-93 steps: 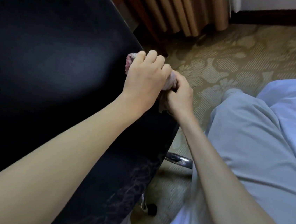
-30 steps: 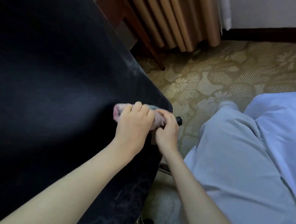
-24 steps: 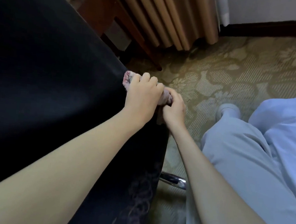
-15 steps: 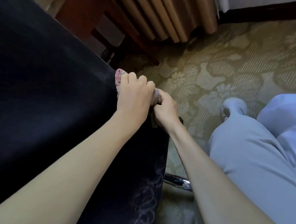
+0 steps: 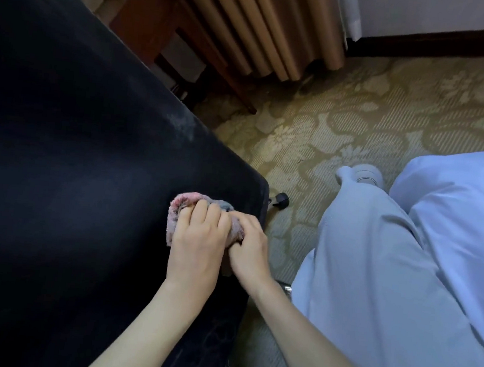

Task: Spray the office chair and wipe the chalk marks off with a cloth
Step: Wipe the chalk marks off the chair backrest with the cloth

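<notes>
The black office chair [image 5: 64, 182] fills the left half of the view. A bunched pink and grey cloth [image 5: 184, 207] is pressed on the chair's surface near its right edge. My left hand [image 5: 198, 244] is closed over the cloth from above. My right hand [image 5: 248, 249] grips the cloth's right end, touching the left hand. A pale chalky smear [image 5: 183, 123] lies on the chair's upper edge. Faint chalk loops [image 5: 215, 339] show low on the chair, between my forearms. No spray bottle is visible.
Patterned beige carpet [image 5: 346, 119] lies to the right of the chair. My leg in light grey trousers [image 5: 374, 272] and a shoe [image 5: 367, 174] are at right. Tan curtains [image 5: 266, 21] and a wooden furniture leg [image 5: 217, 70] stand behind. A chair caster [image 5: 281, 199] pokes out.
Both hands have slid the cloth down from the chair's upper edge onto its surface nearer to me. The grip on the cloth is unchanged.
</notes>
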`<control>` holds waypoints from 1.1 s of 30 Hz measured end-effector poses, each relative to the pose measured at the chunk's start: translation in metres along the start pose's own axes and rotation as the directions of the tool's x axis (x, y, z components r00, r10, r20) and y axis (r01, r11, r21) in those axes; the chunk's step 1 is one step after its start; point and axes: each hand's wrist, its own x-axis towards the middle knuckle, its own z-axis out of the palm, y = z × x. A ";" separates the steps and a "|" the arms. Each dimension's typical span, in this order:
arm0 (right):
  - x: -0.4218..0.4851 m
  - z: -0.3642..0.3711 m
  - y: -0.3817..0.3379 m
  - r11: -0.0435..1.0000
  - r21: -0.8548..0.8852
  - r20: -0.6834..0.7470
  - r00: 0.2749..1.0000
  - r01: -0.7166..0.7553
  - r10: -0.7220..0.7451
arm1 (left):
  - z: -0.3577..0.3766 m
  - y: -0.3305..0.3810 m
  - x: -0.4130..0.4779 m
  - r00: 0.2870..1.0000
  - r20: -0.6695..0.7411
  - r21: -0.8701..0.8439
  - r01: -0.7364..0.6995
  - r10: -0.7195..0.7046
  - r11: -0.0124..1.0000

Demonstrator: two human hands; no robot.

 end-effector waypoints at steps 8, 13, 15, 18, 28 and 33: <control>-0.007 -0.009 0.006 0.994 0.087 -0.122 0.990 -0.066 0.077 | -0.003 -0.001 0.009 0.990 -0.051 -0.013 -0.130 0.129 0.991; 0.050 -0.038 0.015 0.988 0.089 -0.401 0.903 -0.130 0.155 | 0.022 0.023 0.073 0.975 -0.019 -0.015 -0.222 0.222 0.975; 0.072 -0.042 0.023 0.979 0.135 -0.454 0.869 -0.150 0.196 | 0.036 0.031 0.100 0.967 0.027 0.003 -0.254 0.254 0.967; 0.090 -0.035 0.040 0.966 0.118 -0.422 0.869 -0.231 0.259 | 0.060 0.030 0.121 0.952 0.139 -0.004 -0.275 0.273 0.961; 0.071 -0.017 0.059 0.968 0.067 -0.299 0.920 -0.243 0.252 | 0.067 0.033 0.092 0.984 0.105 -0.190 -0.119 0.141 0.975; 0.017 0.002 0.057 0.956 0.175 -0.297 0.913 -0.235 0.279 | 0.050 0.032 0.035 0.963 0.203 -0.114 -0.158 0.179 0.981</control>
